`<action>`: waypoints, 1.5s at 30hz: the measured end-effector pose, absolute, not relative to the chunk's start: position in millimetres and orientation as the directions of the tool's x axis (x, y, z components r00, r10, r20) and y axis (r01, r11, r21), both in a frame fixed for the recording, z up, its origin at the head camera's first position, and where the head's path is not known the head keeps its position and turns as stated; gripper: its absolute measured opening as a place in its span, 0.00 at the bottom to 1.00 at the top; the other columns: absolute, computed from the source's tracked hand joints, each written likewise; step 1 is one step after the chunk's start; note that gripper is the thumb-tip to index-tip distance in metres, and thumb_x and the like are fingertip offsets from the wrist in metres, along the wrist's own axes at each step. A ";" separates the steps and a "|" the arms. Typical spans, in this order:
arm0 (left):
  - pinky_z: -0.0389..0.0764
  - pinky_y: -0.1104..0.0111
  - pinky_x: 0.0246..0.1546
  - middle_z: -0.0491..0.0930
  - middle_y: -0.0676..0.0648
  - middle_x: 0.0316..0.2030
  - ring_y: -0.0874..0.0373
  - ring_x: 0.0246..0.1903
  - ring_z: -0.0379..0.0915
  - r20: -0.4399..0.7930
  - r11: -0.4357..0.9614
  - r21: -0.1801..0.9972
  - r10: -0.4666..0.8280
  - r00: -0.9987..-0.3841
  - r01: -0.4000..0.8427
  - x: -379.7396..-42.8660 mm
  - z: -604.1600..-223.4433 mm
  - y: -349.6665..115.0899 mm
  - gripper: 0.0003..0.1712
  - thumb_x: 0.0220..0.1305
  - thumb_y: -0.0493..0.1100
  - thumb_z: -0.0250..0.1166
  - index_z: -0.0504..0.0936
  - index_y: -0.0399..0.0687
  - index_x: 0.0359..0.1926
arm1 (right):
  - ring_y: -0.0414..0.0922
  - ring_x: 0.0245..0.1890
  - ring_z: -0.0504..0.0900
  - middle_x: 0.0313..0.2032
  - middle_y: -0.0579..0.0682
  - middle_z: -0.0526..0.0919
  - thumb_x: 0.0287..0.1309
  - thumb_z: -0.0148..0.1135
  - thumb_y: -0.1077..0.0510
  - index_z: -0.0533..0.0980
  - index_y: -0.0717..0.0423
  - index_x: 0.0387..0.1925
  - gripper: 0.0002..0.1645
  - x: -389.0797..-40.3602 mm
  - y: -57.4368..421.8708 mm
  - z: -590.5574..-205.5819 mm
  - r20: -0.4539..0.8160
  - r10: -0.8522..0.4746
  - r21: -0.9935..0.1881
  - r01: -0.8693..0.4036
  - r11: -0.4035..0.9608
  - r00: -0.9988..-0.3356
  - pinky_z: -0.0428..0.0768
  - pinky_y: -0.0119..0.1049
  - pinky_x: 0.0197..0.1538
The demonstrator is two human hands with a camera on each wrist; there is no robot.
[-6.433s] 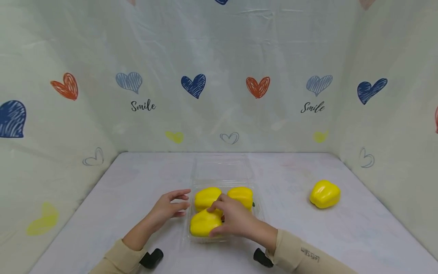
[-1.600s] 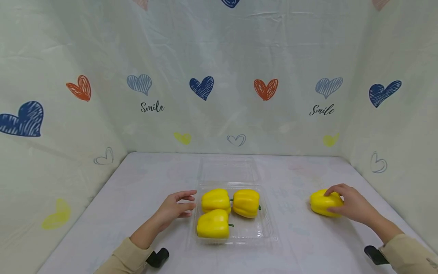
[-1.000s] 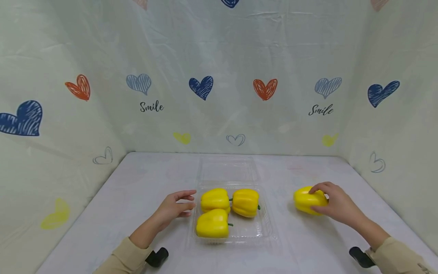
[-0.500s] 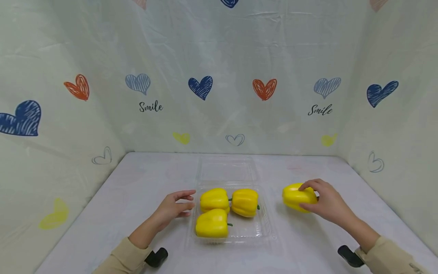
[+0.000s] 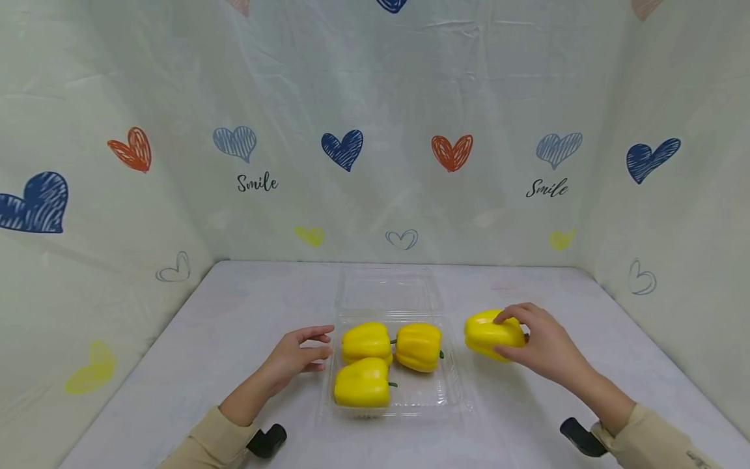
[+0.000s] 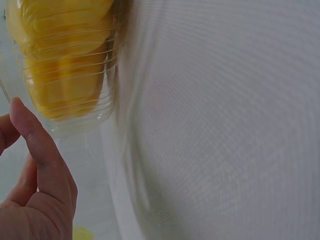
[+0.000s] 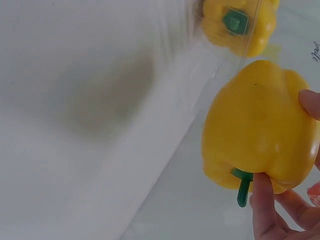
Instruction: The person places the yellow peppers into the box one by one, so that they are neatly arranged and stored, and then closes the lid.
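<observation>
My right hand [image 5: 545,345] grips a yellow bell pepper [image 5: 492,333] between thumb and fingers, right of the clear plastic container [image 5: 430,397]. In the right wrist view the held pepper [image 7: 257,120] hangs above the table, its green stem by a finger. Three more yellow bell peppers lie in the container: one at the back left [image 5: 366,340], one at the back right [image 5: 418,346], one at the front left [image 5: 360,384]. My left hand [image 5: 295,355] has its fingers loosely extended, fingertips right at the container's left rim.
The container's clear lid [image 5: 387,291] lies folded back on the white table [image 5: 258,293]. A curtain with printed hearts [image 5: 398,85] surrounds the table's back and sides. Black wrist camera mounts [image 5: 267,441] sit at both sleeves.
My right hand let go of a pepper in the container, moved right, took the pepper lying there, lifted it and carried it left towards the container. The left hand stays at the rim.
</observation>
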State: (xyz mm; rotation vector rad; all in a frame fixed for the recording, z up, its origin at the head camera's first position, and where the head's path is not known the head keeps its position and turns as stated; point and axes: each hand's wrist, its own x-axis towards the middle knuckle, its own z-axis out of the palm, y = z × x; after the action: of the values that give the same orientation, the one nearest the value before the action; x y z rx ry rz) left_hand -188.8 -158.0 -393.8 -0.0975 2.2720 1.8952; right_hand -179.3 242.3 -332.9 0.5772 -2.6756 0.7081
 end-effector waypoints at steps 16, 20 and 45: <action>0.82 0.65 0.35 0.72 0.44 0.45 0.56 0.32 0.74 -0.189 0.198 0.965 0.060 -0.980 -0.173 -190.9 -394.3 -156.5 0.26 0.57 0.35 0.66 0.74 0.40 0.58 | 0.49 0.41 0.73 0.45 0.52 0.75 0.37 0.76 0.62 0.76 0.50 0.36 0.22 -171.5 209.0 -329.6 0.388 -0.340 -0.470 -0.501 0.727 -0.856 0.80 0.35 0.30; 0.82 0.65 0.35 0.72 0.43 0.45 0.55 0.32 0.74 -0.193 0.202 0.963 0.052 -0.980 -0.178 -190.7 -394.4 -156.6 0.26 0.58 0.35 0.65 0.74 0.40 0.58 | 0.48 0.41 0.73 0.45 0.50 0.75 0.37 0.76 0.62 0.76 0.49 0.36 0.22 -169.1 198.9 -330.1 0.388 -0.346 -0.493 -0.510 0.705 -0.854 0.79 0.34 0.30; 0.82 0.65 0.36 0.72 0.43 0.46 0.55 0.33 0.74 -0.190 0.204 0.963 0.049 -0.980 -0.177 -191.0 -394.5 -156.0 0.26 0.58 0.35 0.65 0.74 0.41 0.58 | 0.48 0.45 0.72 0.45 0.45 0.74 0.36 0.77 0.58 0.75 0.42 0.35 0.23 -145.6 154.6 -339.3 0.294 -0.423 -0.559 -0.513 0.652 -0.857 0.79 0.30 0.32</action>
State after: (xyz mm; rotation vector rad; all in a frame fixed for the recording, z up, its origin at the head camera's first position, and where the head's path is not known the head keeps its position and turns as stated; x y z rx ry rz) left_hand -191.0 -156.0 -394.5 -0.1231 2.2917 1.8723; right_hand -145.6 154.6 -339.3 0.7776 -2.7283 0.9870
